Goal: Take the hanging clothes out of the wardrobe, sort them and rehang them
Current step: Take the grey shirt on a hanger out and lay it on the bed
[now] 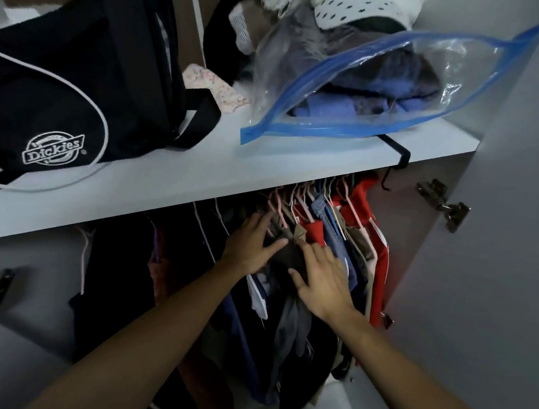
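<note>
Head-camera view into an open white wardrobe: two bare forearms reach up from the near edge to a packed row of hanging clothes under a white shelf. The left hand lies with fingers straight and slightly spread against a dark brown garment in the middle of the row, its fingertips up among the pink plastic hangers. The right hand, just right of it, is also flat and spread, palm pressed on the same dark garment with the thumb pointing left; neither hand is curled round anything. Right of the hands hang a red garment, a blue denim piece and beige items, all still on their hangers. Left of the hands, dark clothes hang on thin white hangers, well apart from the crowded group. On the shelf above, a black Dickies bag with white piping sits at left, and a clear zip bag with a blue seal, stuffed with blue and grey fabric, lies at right under a white dotted cloth. Metal door hinges show on the right door, and another at far left.
</note>
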